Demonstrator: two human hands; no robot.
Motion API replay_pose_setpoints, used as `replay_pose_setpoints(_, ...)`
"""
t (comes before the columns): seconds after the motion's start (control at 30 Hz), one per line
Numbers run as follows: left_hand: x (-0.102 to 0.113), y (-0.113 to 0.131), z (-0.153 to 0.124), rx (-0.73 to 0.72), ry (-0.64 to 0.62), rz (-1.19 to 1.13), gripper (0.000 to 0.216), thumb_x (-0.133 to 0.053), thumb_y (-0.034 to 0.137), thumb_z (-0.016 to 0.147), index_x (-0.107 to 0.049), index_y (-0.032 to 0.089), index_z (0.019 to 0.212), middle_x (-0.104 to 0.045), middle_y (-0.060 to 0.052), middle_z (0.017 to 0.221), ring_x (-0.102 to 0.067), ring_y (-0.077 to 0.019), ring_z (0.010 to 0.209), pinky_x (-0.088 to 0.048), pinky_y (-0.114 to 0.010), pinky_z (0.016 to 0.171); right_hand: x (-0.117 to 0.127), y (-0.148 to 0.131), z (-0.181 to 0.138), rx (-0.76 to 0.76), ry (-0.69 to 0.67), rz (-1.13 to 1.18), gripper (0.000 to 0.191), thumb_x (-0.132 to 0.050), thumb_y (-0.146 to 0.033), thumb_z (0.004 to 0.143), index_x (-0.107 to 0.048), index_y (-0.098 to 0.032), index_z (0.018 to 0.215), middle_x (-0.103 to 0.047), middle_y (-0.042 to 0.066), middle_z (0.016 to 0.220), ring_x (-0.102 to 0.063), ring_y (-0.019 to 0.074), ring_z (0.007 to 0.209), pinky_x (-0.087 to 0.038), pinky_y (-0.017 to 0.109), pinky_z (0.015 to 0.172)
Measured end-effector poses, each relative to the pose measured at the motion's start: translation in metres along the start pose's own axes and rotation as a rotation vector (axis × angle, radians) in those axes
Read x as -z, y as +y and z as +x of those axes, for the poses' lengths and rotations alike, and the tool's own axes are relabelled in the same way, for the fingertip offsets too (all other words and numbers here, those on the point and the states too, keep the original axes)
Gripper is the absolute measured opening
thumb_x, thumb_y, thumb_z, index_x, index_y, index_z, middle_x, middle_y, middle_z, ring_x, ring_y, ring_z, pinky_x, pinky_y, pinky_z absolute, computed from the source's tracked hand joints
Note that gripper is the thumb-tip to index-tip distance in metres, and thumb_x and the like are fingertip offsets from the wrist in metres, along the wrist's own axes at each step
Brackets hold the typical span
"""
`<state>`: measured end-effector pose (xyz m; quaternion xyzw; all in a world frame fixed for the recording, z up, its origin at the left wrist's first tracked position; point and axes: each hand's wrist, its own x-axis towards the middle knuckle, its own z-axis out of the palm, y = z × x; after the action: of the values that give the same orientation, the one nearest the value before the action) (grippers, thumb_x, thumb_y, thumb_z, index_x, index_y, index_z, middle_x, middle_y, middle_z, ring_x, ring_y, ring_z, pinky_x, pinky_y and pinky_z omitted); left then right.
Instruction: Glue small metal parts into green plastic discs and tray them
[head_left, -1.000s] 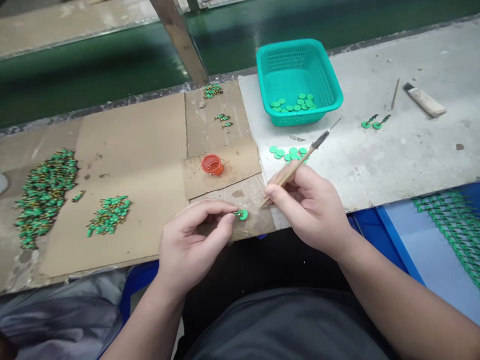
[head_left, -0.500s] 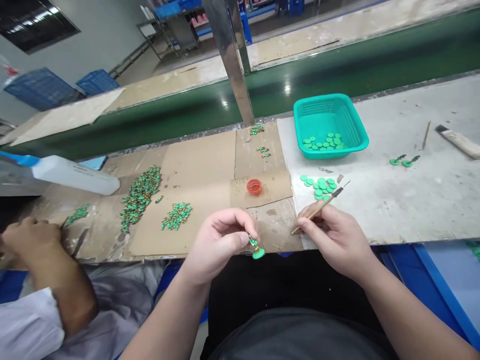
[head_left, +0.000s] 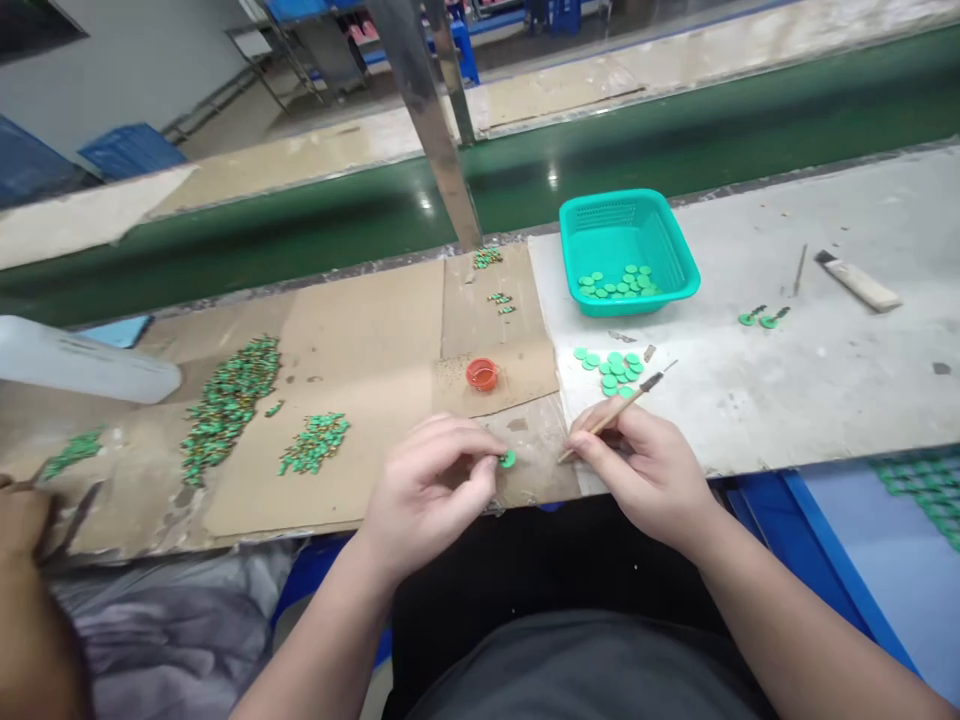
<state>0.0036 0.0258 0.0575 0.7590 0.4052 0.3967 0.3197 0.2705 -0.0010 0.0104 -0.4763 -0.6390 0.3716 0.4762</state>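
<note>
Between thumb and forefinger, my left hand [head_left: 427, 490] pinches a small figurine on a round green base [head_left: 508, 459]; my fingers hide most of it. My right hand [head_left: 637, 455] holds a thin wooden stick tool with a needle-like tip [head_left: 622, 408], its tip pointing up and to the right. Past my left hand sits a small red cap [head_left: 481, 375] on cardboard. Loose green discs [head_left: 611, 370] lie on the white sheet beyond my right hand. To the left are a small pile of green-and-gold pieces [head_left: 315, 443] and a larger pile [head_left: 232, 400].
A teal basket [head_left: 679, 250] holds green discs. Farther right are two disc-based figurines [head_left: 769, 320], a thin stick [head_left: 801, 270] and a flat brush [head_left: 859, 283]. A white bottle [head_left: 82, 358] lies at left, near a co-worker's hand [head_left: 22, 515]. A metal post [head_left: 442, 150] rises behind.
My left hand has turned the figurine, so its base now faces me more and less of the figure shows. The view has shifted right. My right hand keeps the stick tool.
</note>
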Motion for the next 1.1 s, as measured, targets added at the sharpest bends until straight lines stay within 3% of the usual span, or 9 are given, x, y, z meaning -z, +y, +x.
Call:
replay_pose_setpoints(0.2,-0.012,-0.02,-0.009,-0.156,-0.021,0.168,0.022,-0.081,0.01,0.099,-0.088,0.029,0.107,-0.09,-0.001,0.1,-0.083,-0.019,0.087,-0.065,-0.035,0.089,-0.011,-0.012,0.01,0.176,0.012,-0.064,0.017,-0.074,-0.024,0.115,-0.073,-0.023,0.098,-0.082,0.002,0.095,-0.078,0.0181,0.086,-0.063,0.031,0.08)
replay_pose_setpoints(0.33,-0.014,-0.024,-0.01,-0.217,-0.033,0.247,0.024,-0.078,0.012,0.103,-0.087,0.031,0.113,-0.092,-0.001,0.106,-0.086,-0.0205,0.09,-0.067,-0.037,0.09,-0.026,-0.014,0.017,0.26,-0.017,-0.092,0.024,-0.071,-0.024,0.117,-0.068,-0.024,0.093,-0.078,0.001,0.092,-0.075,0.0178,0.084,-0.06,0.031,0.078)
replay_pose_setpoints(0.67,-0.016,-0.024,-0.018,-0.161,-0.005,0.216,0.033,-0.081,0.015,0.105,-0.087,0.039,0.127,-0.092,0.002,0.117,-0.087,-0.0227,0.095,-0.07,-0.045,0.093,-0.034,-0.011,0.017,0.241,-0.034,-0.141,0.024,-0.072,-0.025,0.118,-0.067,-0.025,0.095,-0.079,0.001,0.095,-0.075,0.0192,0.088,-0.061,0.034,0.079)
replay_pose_setpoints(0.9,-0.015,-0.021,-0.016,-0.07,-0.001,0.212,0.017,-0.08,0.023,0.109,-0.087,0.038,0.112,-0.092,0.004,0.109,-0.087,-0.0231,0.093,-0.071,-0.046,0.09,-0.033,-0.012,0.016,0.229,-0.03,-0.155,0.024,-0.071,-0.027,0.119,-0.067,-0.026,0.095,-0.08,0.002,0.098,-0.076,0.0205,0.089,-0.063,0.036,0.081)
replay_pose_setpoints(1.1,-0.016,-0.022,-0.019,-0.052,-0.019,0.221,0.017,-0.078,0.024,0.111,-0.086,0.038,0.115,-0.092,0.004,0.113,-0.087,-0.0231,0.1,-0.072,-0.048,0.096,-0.035,-0.01,0.017,0.263,-0.063,-0.156,0.022,-0.068,-0.028,0.121,-0.068,-0.027,0.098,-0.081,0.002,0.102,-0.077,0.0201,0.092,-0.064,0.036,0.085)
